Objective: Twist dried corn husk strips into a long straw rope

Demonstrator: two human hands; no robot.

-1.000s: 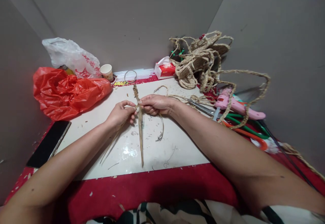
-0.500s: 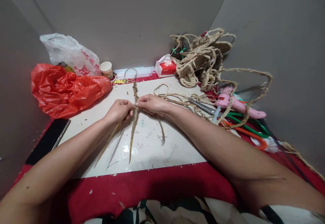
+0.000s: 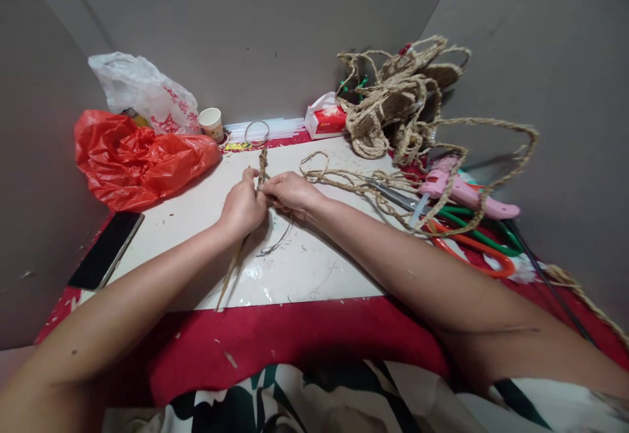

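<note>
A short braid of straw-like fibre (image 3: 263, 161) stands out beyond my fingertips over the white board (image 3: 314, 276). My left hand (image 3: 244, 205) is closed around the strands at the braid's near end, its index finger raised along the left side. Pinched close against it, my right hand (image 3: 291, 192) holds the same braid from the right. One loose strand (image 3: 228, 279) hangs toward me from under the left hand. Another thin, dark strand (image 3: 279, 240) trails below the right hand. My fingers hide where the strands cross.
Right of my hands lie braided cord (image 3: 339, 177), scissors (image 3: 393, 194) and a pink glue gun (image 3: 462, 190). A heap of braided rope (image 3: 388, 112) stands behind them. At left are a phone (image 3: 105, 249) and a red plastic bag (image 3: 142, 164); a paper cup (image 3: 211, 123) stands at the back.
My left hand has turned and closed in beside the right. The middle strand that hung toward me is now out of sight. The whole view has shifted slightly.
</note>
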